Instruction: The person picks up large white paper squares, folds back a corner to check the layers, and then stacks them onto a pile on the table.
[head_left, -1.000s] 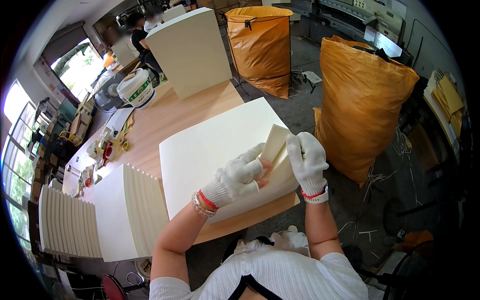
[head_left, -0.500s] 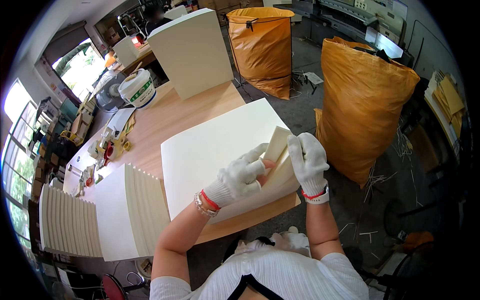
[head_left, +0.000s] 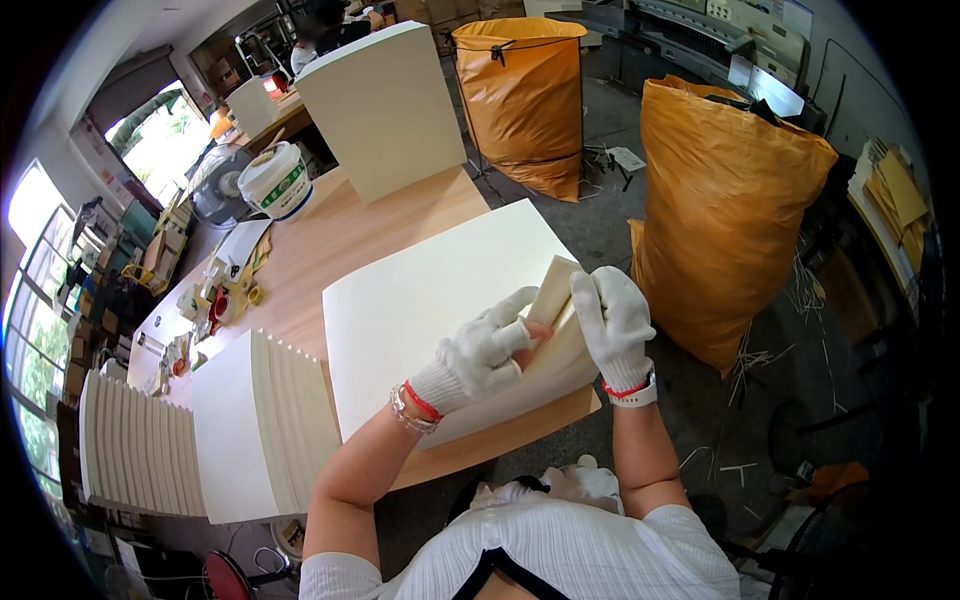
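A thick stack of large white paper sheets lies on the wooden table in front of me, its near right edge bent upward. My left hand, in a white knit glove with bare fingertips showing, is closed on the lifted edge, where a strip of sheets folds back. At the right corner of the same stack, my right hand, also gloved, pinches the raised sheets with its fingers together. The parts of the fingers behind the paper are hidden.
Fanned paper stacks stand left, with tape rolls beyond. A white bucket and an upright paper stack are farther back. Two orange sacks stand right of the table. Paper strips litter the floor.
Both hands keep their hold at almost the same spot. The folded-back strip between them tips down slightly. In the background, more of a person shows behind the upright stack.
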